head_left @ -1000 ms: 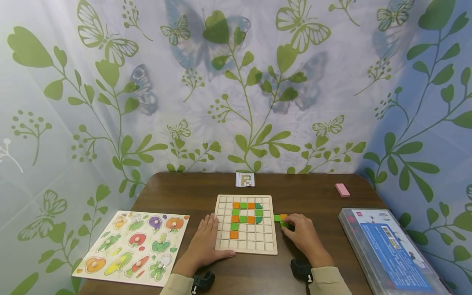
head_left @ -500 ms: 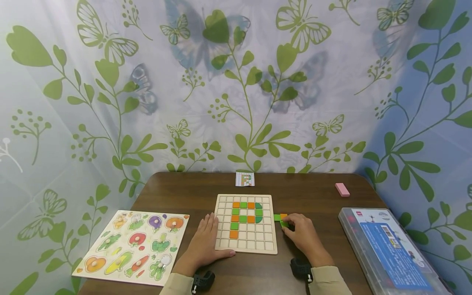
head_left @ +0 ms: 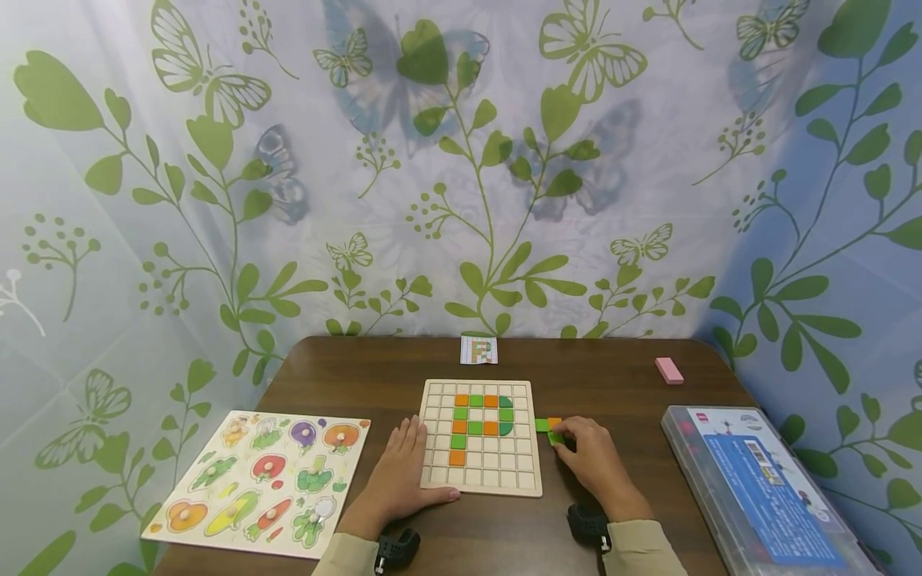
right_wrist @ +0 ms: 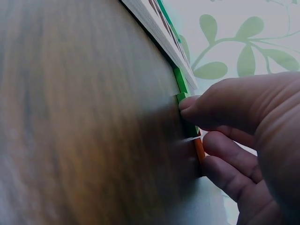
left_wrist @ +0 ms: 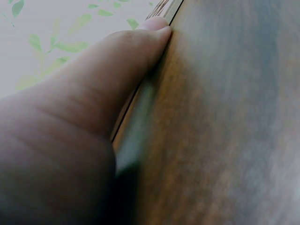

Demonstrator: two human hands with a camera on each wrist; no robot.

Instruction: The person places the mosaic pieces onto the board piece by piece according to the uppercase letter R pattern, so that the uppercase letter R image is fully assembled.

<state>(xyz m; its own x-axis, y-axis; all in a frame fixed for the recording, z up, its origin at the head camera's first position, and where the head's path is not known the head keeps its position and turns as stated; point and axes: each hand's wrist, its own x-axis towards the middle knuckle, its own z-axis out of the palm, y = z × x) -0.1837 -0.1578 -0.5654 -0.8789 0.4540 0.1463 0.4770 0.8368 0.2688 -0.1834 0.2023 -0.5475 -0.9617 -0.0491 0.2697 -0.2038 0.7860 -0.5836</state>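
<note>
A pale wooden grid board (head_left: 504, 478) lies mid-table. Orange, green and dark green tiles form a P in its cells. My left hand (head_left: 399, 472) rests flat at the board's left side, fingers straight, with the thumb (left_wrist: 140, 42) along the near edge. Right of the board, my right hand (head_left: 594, 456) pinches a green tile (head_left: 555, 438), thumb on its near side. In the right wrist view the green tile (right_wrist: 183, 96) overlaps a second green tile (right_wrist: 180, 79) beside the board. An orange tile (head_left: 554, 422) lies at the fingertips.
A small card (head_left: 479, 350) printed with a coloured P pattern lies behind the board. A vegetable puzzle board (head_left: 240, 462) is at left. A plastic case (head_left: 778, 496) with a blue label stands right, a pink block (head_left: 669, 370) behind it. A patterned curtain closes off the back.
</note>
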